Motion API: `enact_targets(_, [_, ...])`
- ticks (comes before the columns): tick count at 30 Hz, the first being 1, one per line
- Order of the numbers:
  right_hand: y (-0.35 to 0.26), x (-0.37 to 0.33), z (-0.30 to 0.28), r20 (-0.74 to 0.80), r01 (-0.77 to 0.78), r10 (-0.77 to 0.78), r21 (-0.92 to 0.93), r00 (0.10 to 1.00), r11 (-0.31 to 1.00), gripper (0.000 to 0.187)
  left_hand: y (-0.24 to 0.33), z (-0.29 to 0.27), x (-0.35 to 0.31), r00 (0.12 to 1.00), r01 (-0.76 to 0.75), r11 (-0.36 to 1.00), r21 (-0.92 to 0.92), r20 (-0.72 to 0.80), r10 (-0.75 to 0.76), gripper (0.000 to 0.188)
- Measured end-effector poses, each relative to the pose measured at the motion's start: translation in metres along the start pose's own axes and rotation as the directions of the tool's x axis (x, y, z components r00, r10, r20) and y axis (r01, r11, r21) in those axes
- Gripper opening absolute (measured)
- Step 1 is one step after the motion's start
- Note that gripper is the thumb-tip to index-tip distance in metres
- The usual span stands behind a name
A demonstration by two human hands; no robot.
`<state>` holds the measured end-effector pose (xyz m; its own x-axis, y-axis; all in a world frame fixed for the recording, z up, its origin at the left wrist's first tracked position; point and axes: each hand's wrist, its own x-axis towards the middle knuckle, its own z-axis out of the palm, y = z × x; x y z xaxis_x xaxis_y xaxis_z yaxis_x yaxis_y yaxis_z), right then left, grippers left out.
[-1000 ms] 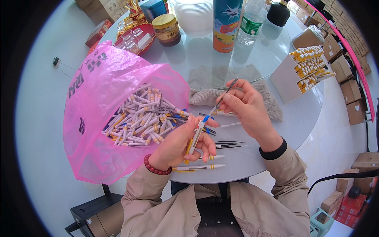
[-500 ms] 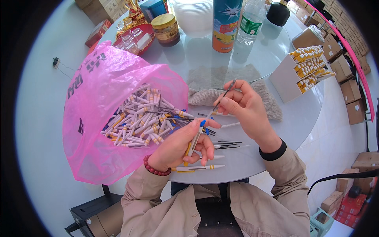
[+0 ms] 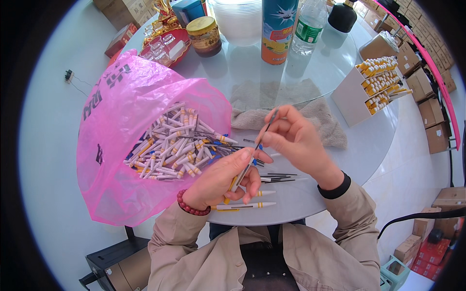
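Pale tabletop (image 3: 361,140) below, the left hand (image 3: 218,174) clasps a pen barrel (image 3: 238,182) while the right hand (image 3: 301,145) pinches a dark refill (image 3: 265,131) at its mouth — best lined up straight and eased gently, not forced.

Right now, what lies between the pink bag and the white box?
A crumpled greyish cloth, partly hidden by the right hand, in the head view.
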<state>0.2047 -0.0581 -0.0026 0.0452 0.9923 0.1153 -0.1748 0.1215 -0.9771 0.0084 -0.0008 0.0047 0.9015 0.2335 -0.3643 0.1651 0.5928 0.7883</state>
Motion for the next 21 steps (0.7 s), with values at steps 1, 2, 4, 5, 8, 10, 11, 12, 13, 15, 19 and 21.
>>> enact_targets(1, [0.002, 0.000, 0.003, 0.032, -0.001, 0.001, 0.001, 0.999, 1.000, 0.023, 0.000, 0.000, 0.000, 1.000, -0.008, 1.000, -0.007, 0.000, 0.008, 0.051])
enact_targets(2, [0.003, -0.001, 0.005, 0.068, -0.014, 0.014, 0.000, 0.998, 1.000, 0.021, 0.000, 0.000, 0.000, 1.000, -0.015, 1.000, -0.011, 0.000, 0.015, 0.050])
enact_targets(4, [0.002, -0.001, 0.004, 0.142, -0.112, 0.099, 0.086, 0.985, 0.990, 0.017, 0.000, 0.001, 0.000, 0.999, -0.028, 1.000, -0.008, -0.024, 0.028, 0.046])
enact_targets(5, [0.002, -0.001, 0.004, 0.171, -0.151, 0.135, 0.086, 0.976, 0.985, 0.018, -0.001, 0.001, 0.000, 0.999, -0.032, 0.999, -0.005, -0.039, 0.031, 0.044])
enact_targets(8, [-0.002, -0.001, 0.005, 0.187, -0.186, 0.166, 0.093, 0.968, 0.978, 0.017, -0.002, 0.000, 0.001, 0.998, -0.019, 1.000, 0.015, -0.058, 0.020, 0.039])
enact_targets(10, [-0.005, -0.001, 0.005, 0.117, -0.189, 0.177, 0.094, 0.977, 0.978, 0.016, -0.003, -0.001, 0.001, 0.997, -0.047, 0.999, -0.024, -0.062, 0.046, 0.037])
enact_targets(11, [-0.006, -0.001, 0.003, 0.054, -0.194, 0.190, 0.089, 0.980, 0.977, 0.016, -0.003, -0.001, 0.002, 0.996, -0.062, 0.997, -0.042, -0.065, 0.059, 0.037])
enact_targets(12, [-0.008, -0.001, 0.002, 0.011, -0.173, 0.172, 0.092, 0.985, 0.981, 0.016, -0.003, -0.001, 0.002, 0.996, -0.065, 0.997, -0.041, -0.062, 0.063, 0.037])
enact_targets(13, [-0.008, 0.000, 0.001, -0.004, -0.184, 0.185, 0.080, 0.983, 0.980, 0.016, -0.003, -0.002, 0.002, 0.996, -0.069, 0.997, -0.041, -0.058, 0.066, 0.037])
enact_targets(15, [-0.009, 0.000, -0.002, -0.005, -0.157, 0.158, 0.070, 0.987, 0.985, 0.017, -0.002, -0.001, 0.002, 0.996, -0.065, 0.998, -0.025, -0.055, 0.063, 0.038])
enact_targets(19, [-0.005, -0.001, -0.002, 0.051, -0.173, 0.171, 0.048, 0.984, 0.984, 0.015, 0.000, 0.002, 0.001, 0.998, -0.043, 0.999, 0.023, -0.049, 0.044, 0.040])
enact_targets(21, [-0.004, -0.002, -0.001, 0.051, -0.160, 0.158, 0.045, 0.986, 0.986, 0.015, 0.001, 0.004, 0.000, 0.997, -0.048, 0.998, 0.038, -0.055, 0.050, 0.042])
